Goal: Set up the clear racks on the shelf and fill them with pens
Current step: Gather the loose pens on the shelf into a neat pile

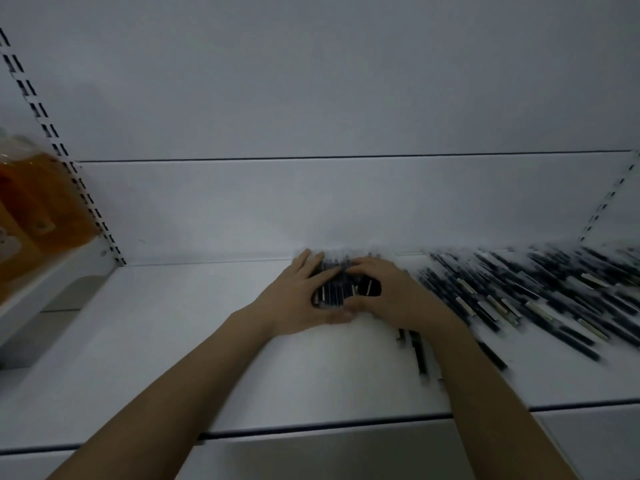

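At the far left, amber bottles (31,202) are seen on a neighbouring shelf, beside a slotted upright (69,161). The white shelf (173,341) is reached over by both bare forearms, which are extended forward and converge near the back panel (311,202). The left hand (298,299) is laid palm down, its fingers stretched forward over the left side of a bundle of dark pens (334,287) and its thumb drawn along the bundle's near edge. The right hand (391,296) is arched over the bundle's right side, with fingers curled over the top and thumb tucked beneath toward the left thumb, so that the bundle is cupped between both hands. Whether a clear rack surrounds this bundle cannot be told, since the picture is blurred. A few loose pens (419,351) are seen under the right wrist, and further right a wide spread of pens (536,299) is laid slantwise on the shelf, reaching to the right edge.
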The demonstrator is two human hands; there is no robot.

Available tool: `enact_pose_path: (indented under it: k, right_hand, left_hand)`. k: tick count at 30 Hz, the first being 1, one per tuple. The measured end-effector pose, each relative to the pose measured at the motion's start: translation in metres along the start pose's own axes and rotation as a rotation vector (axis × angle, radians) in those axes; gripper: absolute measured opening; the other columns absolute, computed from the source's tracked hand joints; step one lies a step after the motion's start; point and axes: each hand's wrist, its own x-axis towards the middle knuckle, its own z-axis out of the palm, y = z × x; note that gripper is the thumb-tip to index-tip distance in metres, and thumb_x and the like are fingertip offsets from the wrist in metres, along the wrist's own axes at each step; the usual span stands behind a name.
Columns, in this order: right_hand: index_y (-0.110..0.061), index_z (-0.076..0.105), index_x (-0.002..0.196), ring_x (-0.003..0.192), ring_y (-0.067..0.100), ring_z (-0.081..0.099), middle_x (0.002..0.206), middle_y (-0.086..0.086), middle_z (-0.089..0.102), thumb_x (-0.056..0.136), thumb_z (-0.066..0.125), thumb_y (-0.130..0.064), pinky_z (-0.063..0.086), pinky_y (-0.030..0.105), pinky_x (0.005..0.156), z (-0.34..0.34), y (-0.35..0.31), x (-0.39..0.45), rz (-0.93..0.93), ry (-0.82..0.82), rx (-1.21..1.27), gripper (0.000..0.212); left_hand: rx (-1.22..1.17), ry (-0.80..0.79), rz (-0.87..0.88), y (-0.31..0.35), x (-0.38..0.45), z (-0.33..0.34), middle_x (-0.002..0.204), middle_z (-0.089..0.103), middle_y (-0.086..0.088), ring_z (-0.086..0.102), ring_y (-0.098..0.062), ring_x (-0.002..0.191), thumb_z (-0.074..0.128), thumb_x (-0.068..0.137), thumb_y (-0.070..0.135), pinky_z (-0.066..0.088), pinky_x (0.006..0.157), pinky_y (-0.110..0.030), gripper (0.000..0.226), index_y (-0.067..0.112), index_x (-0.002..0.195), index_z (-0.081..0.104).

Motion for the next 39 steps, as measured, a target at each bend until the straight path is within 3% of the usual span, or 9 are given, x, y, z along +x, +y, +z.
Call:
enact_pose_path:
  k: [4, 10, 14, 19, 22, 28, 32, 36, 39]
  right_hand:
    - [-0.028, 0.053, 0.137, 0.137, 0.008, 0.036, 0.15, -0.009, 0.041, 0.091, 0.067, -0.041, 0.03, 0.035, 0.118, -0.003, -0.004, 0.002, -0.007, 0.025, 0.018, 0.05]
    - [-0.027, 0.048, 0.142, 0.136, 0.005, 0.038, 0.15, -0.012, 0.042, 0.095, 0.058, -0.045, 0.029, 0.021, 0.107, -0.033, -0.017, -0.031, -0.01, 0.138, -0.051, 0.051]
    - [-0.042, 0.032, 0.149, 0.135, -0.009, 0.014, 0.153, -0.025, 0.022, 0.088, 0.059, -0.06, 0.014, 0.022, 0.112, -0.036, -0.017, -0.081, 0.025, -0.018, -0.143, 0.069]
    - [-0.057, -0.002, 0.146, 0.147, -0.001, -0.015, 0.159, -0.028, -0.014, 0.075, 0.035, -0.087, -0.006, 0.035, 0.122, -0.004, -0.005, -0.097, 0.083, -0.132, -0.375, 0.085]
    - [-0.047, 0.002, 0.153, 0.15, 0.003, -0.008, 0.163, -0.021, -0.008, 0.074, 0.025, -0.087, -0.002, 0.036, 0.124, 0.003, -0.002, -0.081, 0.1, -0.027, -0.361, 0.092]
    - [-0.035, 0.025, 0.154, 0.149, 0.01, 0.018, 0.162, -0.011, 0.022, 0.09, 0.044, -0.066, 0.012, 0.026, 0.119, 0.002, 0.005, -0.052, 0.136, 0.131, -0.244, 0.074]
    - [-0.028, 0.034, 0.152, 0.147, 0.011, 0.022, 0.159, -0.008, 0.03, 0.094, 0.049, -0.057, 0.016, 0.025, 0.117, 0.002, 0.005, -0.051, 0.185, 0.196, -0.241, 0.066]
    - [-0.029, 0.034, 0.153, 0.148, 0.013, 0.022, 0.16, -0.008, 0.029, 0.088, 0.05, -0.066, 0.017, 0.032, 0.121, 0.005, 0.003, -0.054, 0.153, 0.198, -0.317, 0.076]
    - [-0.047, 0.019, 0.152, 0.151, 0.014, 0.014, 0.164, -0.01, 0.017, 0.079, 0.039, -0.084, 0.016, 0.043, 0.123, 0.003, 0.007, -0.051, 0.108, 0.11, -0.313, 0.084]
  left_hand:
    - [0.022, 0.117, 0.036, 0.009, 0.005, 0.009, 0.166, 0.007, 0.004, -0.005, -0.018, 0.152, 0.047, 0.081, 0.08, 0.004, 0.124, -0.038, 0.086, 0.04, 0.154, 0.023]
    - [0.171, 0.083, -0.101, 0.011, 0.001, 0.01, 0.165, 0.0, 0.015, -0.012, -0.016, 0.152, 0.028, 0.074, 0.089, -0.011, 0.117, -0.059, 0.091, 0.046, 0.153, 0.015]
    - [0.138, 0.051, -0.071, 0.008, 0.003, 0.009, 0.166, -0.004, 0.012, -0.016, -0.017, 0.151, 0.023, 0.068, 0.091, -0.007, 0.12, -0.055, 0.099, 0.046, 0.154, 0.011]
    - [0.077, 0.063, 0.035, 0.005, 0.004, 0.011, 0.166, -0.002, 0.007, -0.015, -0.02, 0.151, 0.042, 0.077, 0.083, -0.003, 0.123, -0.043, 0.088, 0.046, 0.153, 0.017]
    - [0.074, 0.062, 0.07, 0.003, 0.005, 0.011, 0.166, 0.001, 0.009, -0.01, -0.019, 0.152, 0.043, 0.08, 0.08, 0.0, 0.123, -0.045, 0.085, 0.045, 0.153, 0.02]
    - [0.085, 0.079, 0.058, 0.001, 0.005, 0.015, 0.165, 0.001, 0.013, -0.013, -0.017, 0.152, 0.04, 0.082, 0.082, -0.011, 0.118, -0.058, 0.08, 0.047, 0.152, 0.02]
    - [0.045, 0.051, 0.054, 0.001, 0.005, 0.014, 0.165, -0.012, 0.008, -0.022, -0.027, 0.149, 0.042, 0.08, 0.082, -0.005, 0.122, -0.053, 0.085, 0.049, 0.153, 0.013]
    - [0.035, 0.045, 0.02, 0.002, 0.005, 0.013, 0.165, -0.015, 0.004, -0.021, -0.034, 0.149, 0.042, 0.077, 0.085, -0.002, 0.122, -0.052, 0.09, 0.05, 0.153, 0.012]
    - [0.038, 0.021, -0.007, 0.002, 0.004, 0.014, 0.166, -0.007, 0.004, -0.017, -0.034, 0.15, 0.032, 0.066, 0.092, 0.001, 0.123, -0.052, 0.098, 0.051, 0.153, 0.012]
